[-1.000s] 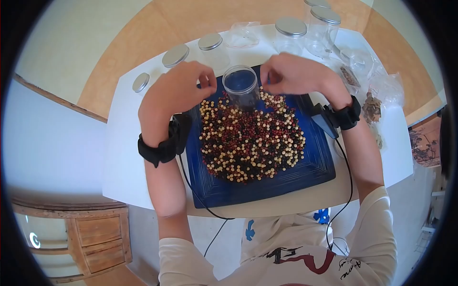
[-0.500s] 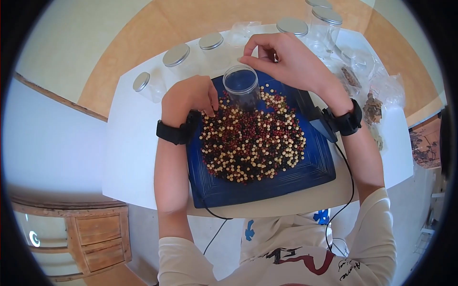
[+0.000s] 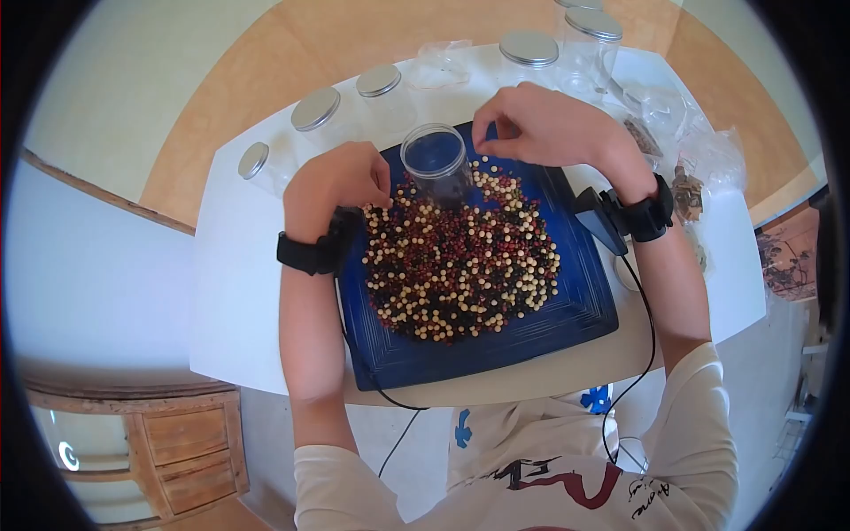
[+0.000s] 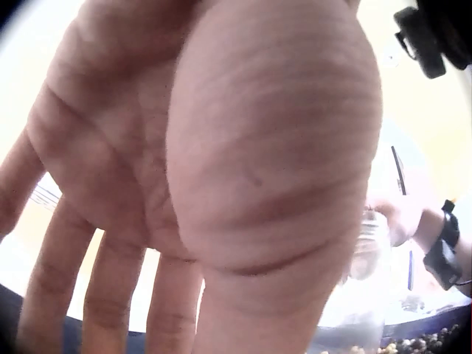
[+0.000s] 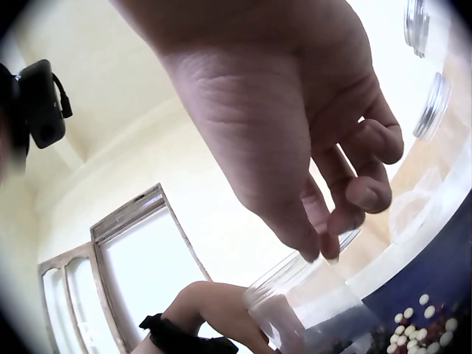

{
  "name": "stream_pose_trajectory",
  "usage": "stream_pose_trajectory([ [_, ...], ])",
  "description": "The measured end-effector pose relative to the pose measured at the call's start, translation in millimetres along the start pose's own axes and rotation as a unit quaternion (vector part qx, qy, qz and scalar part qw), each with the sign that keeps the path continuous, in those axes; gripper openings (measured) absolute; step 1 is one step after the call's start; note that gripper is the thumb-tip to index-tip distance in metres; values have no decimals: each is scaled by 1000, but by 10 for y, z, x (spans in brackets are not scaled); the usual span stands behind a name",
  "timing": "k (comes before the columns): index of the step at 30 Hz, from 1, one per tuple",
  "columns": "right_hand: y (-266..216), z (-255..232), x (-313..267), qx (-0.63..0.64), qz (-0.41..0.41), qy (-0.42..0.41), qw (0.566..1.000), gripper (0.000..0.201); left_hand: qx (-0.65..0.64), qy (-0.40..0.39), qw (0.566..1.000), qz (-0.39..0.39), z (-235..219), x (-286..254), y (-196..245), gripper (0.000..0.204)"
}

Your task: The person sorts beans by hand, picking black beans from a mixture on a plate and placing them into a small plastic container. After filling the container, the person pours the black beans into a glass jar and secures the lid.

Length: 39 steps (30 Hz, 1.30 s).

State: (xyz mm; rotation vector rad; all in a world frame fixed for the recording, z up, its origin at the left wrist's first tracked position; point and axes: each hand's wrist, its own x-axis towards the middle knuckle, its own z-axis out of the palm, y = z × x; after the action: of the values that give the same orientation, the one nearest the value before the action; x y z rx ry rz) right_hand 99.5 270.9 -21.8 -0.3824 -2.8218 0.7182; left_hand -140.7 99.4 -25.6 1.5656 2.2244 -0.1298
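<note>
A clear open jar point(image 3: 436, 164) stands upright on the far part of a blue square tray point(image 3: 571, 323), among a spread of small black, red and cream beads point(image 3: 460, 257). Left of the jar, my left hand point(image 3: 336, 184) hangs with its fingers down by the beads' edge; the left wrist view shows the hand point(image 4: 199, 162) with long fingers, their tips cut off. My right hand point(image 3: 549, 128) hovers right of the jar. In the right wrist view its thumb and index tips almost meet, other fingers bent, no object visible between them; the jar point(image 5: 284, 291) is beneath.
Lidded clear jars point(image 3: 381, 84) line the table's point(image 3: 239, 310) far left edge, with more lidded jars point(image 3: 529, 53) at the far right. Plastic bags point(image 3: 717, 164) lie on the right side. A cable hangs from each wrist camera.
My left hand first came down to the beads' left edge, then shifted slightly left. My right hand rose over the jar's far side, then moved back down to the right. The head view has shifted slightly.
</note>
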Motion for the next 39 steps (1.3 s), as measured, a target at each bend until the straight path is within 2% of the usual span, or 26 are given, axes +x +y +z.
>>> stream_pose_trajectory([
  [2,70,28,-15,-12,-37,-53,998,19,-25,32,998,53,-75,-1,-62,14],
  [3,95,26,-25,-11,-35,-52,998,19,-24,31,998,55,-88,-11,-90,14],
  [5,25,-18,-45,-41,44,-172,983,17,-30,173,982,70,-120,-81,-64,13],
  [6,57,-3,-49,-40,47,-171,983,17,-30,172,982,73,-140,-99,-41,13],
  [8,126,42,-43,-52,53,-206,976,17,-55,269,955,114,-226,-188,71,13],
  [9,130,45,-46,-53,54,-206,976,17,-77,292,945,124,-265,-248,149,13],
  [12,108,64,-53,-59,55,-201,976,19,-99,333,925,151,-316,-384,362,16],
  [15,133,118,-56,-43,45,-191,980,17,-102,343,914,192,-289,-382,442,19],
  [22,74,161,-65,-57,71,-201,975,18,-100,345,915,183,-310,-495,594,21],
  [31,4,113,-70,-51,71,-211,974,17,-89,293,929,210,-281,-607,576,20],
  [33,70,160,-111,-37,40,-167,984,15,-33,311,910,271,-236,-574,485,19],
  [34,84,167,-84,-39,41,-187,981,15,-51,309,913,262,-212,-663,537,19],
  [36,61,78,-18,-52,47,-216,974,22,-62,283,937,197,-289,-867,692,16],
  [39,37,37,-41,-46,66,-211,974,21,-32,365,892,264,-377,-1107,591,14],
])
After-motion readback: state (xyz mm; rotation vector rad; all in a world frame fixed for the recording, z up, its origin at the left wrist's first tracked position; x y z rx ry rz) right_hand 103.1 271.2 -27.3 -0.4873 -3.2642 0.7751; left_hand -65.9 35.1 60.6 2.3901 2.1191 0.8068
